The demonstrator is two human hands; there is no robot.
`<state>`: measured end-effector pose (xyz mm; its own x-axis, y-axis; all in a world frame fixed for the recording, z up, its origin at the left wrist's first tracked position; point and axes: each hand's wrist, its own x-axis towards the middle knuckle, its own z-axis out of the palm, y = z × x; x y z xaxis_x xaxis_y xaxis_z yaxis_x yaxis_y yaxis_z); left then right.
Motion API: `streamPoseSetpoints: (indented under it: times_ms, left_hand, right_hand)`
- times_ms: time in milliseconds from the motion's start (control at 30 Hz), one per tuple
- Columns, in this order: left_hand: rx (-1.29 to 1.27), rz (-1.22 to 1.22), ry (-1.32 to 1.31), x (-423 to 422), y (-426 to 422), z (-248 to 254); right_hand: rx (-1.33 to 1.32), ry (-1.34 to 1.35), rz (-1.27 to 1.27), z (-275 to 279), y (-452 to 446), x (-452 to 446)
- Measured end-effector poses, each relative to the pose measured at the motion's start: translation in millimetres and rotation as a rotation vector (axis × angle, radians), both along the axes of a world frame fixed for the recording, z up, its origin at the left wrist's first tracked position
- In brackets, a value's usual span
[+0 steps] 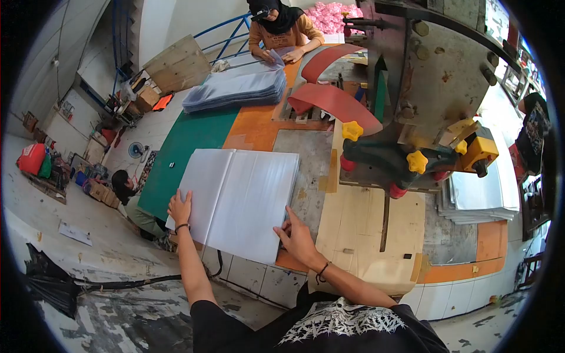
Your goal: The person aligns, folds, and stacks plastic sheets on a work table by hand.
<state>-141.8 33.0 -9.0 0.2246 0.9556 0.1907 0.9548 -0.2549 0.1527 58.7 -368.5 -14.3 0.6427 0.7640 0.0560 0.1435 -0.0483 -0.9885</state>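
Note:
A stack of translucent plastic sheets lies in front of me, partly over a green mat, with a fold or seam running down its left part. My left hand rests on the stack's left edge, fingers spread. At the opposite edge, my right hand touches the side near the front corner, its index finger stretched out and thumb apart. Just right of that hand is a tan board with a dark slot, below the press machine with its yellow knobs.
Another stack of clear plastic sheets sits farther back on the green mat. Behind it a co-worker handles a clear sheet. Red curved strips jut out beside the press. More sheets are piled at right. Someone crouches at lower left.

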Motion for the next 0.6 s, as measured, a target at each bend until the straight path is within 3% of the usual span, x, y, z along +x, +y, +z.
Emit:
streamPoseSetpoints:
  times_ms: [367,467,600]
  left_hand:
    - [0.016,0.047,0.052,12,1,4]
    - [0.03,0.05,0.038,9,12,-5]
    - [0.048,0.026,0.028,7,10,-4]
  right_hand:
    - [0.053,-0.026,-0.034,-9,4,3]
    - [0.071,-0.166,-0.08,-18,7,2]
    - [0.04,-0.106,-0.029,-15,7,1]
